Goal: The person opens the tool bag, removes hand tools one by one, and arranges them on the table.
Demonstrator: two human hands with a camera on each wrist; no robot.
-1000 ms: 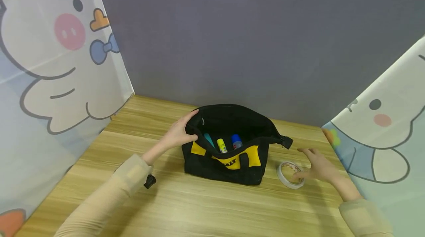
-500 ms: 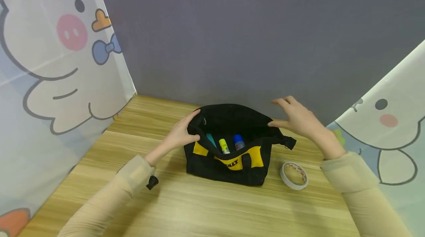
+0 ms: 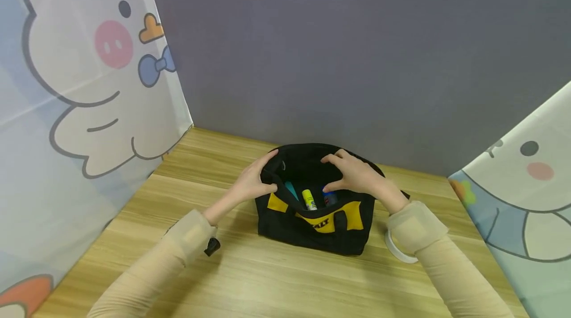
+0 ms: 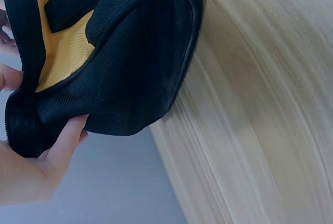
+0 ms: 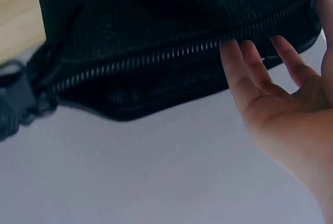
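A black tool bag [image 3: 285, 229] with yellow panels stands unzipped on the table. At its left end my left hand [image 3: 253, 180] grips the rim, with the thumb towards the front; the left wrist view shows the bag's end wall [image 4: 140, 63] and fingers on the cloth. Above the opening hovers my right hand [image 3: 357, 174], thumb and fingers apart, nothing between them. Inside lie a yellow tube [image 3: 309, 199] like a glue stick, a teal item [image 3: 291, 189] and a bottle with a blue cap [image 3: 330, 198], partly hidden by the right thumb. Zip teeth [image 5: 151, 57] show in the right wrist view.
A roll of white tape [image 3: 398, 252] lies right of the bag, partly behind the right sleeve. A small black piece [image 3: 212, 246] is beside the left sleeve. A grey wall [image 3: 312, 60] rises behind the wooden table [image 3: 250, 283].
My right hand has moved from over the tape roll, up and left, to above the bag's opening. The left hand stays on the rim. The head view has shifted slightly.
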